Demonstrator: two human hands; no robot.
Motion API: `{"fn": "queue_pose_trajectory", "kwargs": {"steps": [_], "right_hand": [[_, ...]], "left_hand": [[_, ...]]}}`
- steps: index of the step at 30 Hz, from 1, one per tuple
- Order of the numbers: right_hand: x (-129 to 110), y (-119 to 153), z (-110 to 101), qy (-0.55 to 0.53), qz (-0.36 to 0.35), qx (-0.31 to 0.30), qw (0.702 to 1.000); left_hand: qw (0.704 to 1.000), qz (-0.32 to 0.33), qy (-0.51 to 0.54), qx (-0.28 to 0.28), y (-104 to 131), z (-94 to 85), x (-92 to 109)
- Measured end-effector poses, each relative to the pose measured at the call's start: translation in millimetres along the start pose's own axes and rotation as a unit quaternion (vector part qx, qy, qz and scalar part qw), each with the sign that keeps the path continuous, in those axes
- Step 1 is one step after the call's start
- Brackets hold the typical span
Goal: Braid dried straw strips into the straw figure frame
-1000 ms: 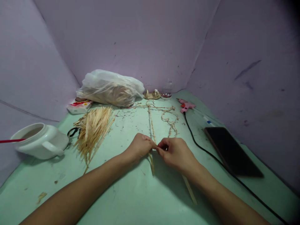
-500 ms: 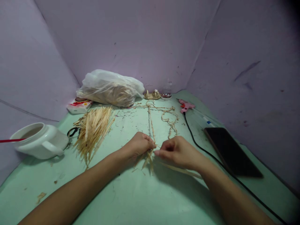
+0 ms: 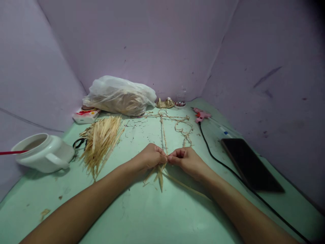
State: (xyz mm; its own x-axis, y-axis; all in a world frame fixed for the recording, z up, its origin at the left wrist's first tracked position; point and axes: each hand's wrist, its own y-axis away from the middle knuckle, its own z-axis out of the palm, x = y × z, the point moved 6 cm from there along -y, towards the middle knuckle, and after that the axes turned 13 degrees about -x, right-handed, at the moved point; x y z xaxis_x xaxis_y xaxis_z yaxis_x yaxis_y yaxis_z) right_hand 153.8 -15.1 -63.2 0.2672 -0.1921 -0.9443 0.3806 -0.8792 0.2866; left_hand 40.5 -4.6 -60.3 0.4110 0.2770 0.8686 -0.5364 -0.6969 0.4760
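Note:
A thin twisted straw cord [image 3: 164,134] runs down the middle of the table toward me. My left hand [image 3: 152,156] is closed in a pinch on its near end. Right beside it, my right hand [image 3: 185,161] pinches at the same spot, the fingertips of both hands almost touching. Loose straw ends [image 3: 159,178] fan out below the fingers. One long pale straw strip [image 3: 189,187] trails under my right wrist. Exactly which strand the right fingers grip is hidden. More of the cord [image 3: 186,130] lies in loops beyond my right hand.
A bundle of dry straw [image 3: 104,144] and a white pot [image 3: 48,154] with a red stick are at left. Behind stand a plastic bag [image 3: 119,96], a tissue pack [image 3: 86,116] and a woven piece [image 3: 165,103]. A pink glue gun [image 3: 201,115], its black cord and a phone [image 3: 251,166] lie right.
My right hand has moved slightly left and up, closing against the left fingertips at the cord's end. The left hand stays nearly in place. The trailing strip has shifted.

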Motion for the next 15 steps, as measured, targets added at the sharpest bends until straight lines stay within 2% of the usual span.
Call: {"fn": "queue_pose_trajectory", "kwargs": {"steps": [5, 9, 13, 15], "right_hand": [[2.4, -1.0, -0.3, -0.017, 0.012, 0.01, 1.0], [0.1, 1.5, 4.5, -0.055, 0.024, 0.008, 0.998], [-0.9, 4.0, 8.8, -0.1, 0.033, 0.0, 0.994], [0.0, 5.0, 10.7, -0.126, 0.035, 0.002, 0.991]], "left_hand": [[0.995, -0.016, -0.096, 0.019, 2.2, -6.3, 4.6], [0.979, -0.01, -0.201, 0.042, 10.3, -11.2, 13.8], [0.94, -0.013, -0.327, 0.095, 26.0, -0.9, 24.5], [0.926, -0.015, -0.353, 0.132, 35.1, 8.5, 28.4]]}}
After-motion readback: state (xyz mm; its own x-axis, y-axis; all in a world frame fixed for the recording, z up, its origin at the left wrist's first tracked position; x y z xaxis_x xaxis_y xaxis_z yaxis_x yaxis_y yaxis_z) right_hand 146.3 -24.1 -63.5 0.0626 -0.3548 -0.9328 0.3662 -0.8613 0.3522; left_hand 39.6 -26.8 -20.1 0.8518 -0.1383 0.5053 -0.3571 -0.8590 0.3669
